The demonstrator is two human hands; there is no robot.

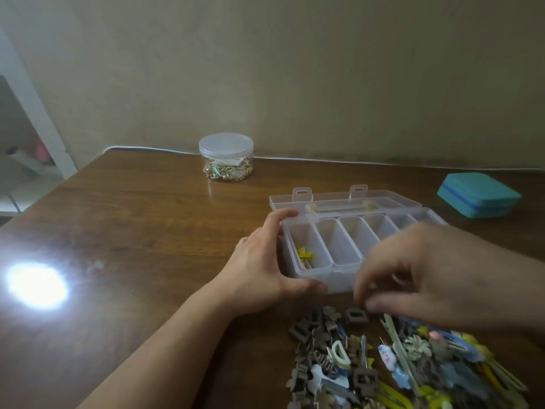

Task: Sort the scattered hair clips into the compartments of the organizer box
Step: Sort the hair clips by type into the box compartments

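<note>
Your left hand (265, 261) gripped the organizer box (339, 246) at its left end, mid-table; your right hand (427, 278), blurred, hovered with fingers curled over the hair clips (398, 364) heaped at the near edge, hold indeterminate. One yellow clip (305, 253) lay in the leftmost compartment. Risk: tangled clips lifting together.

Bare table (141, 219) left; clip pile (383, 361) crowds box (339, 270) front.
</note>
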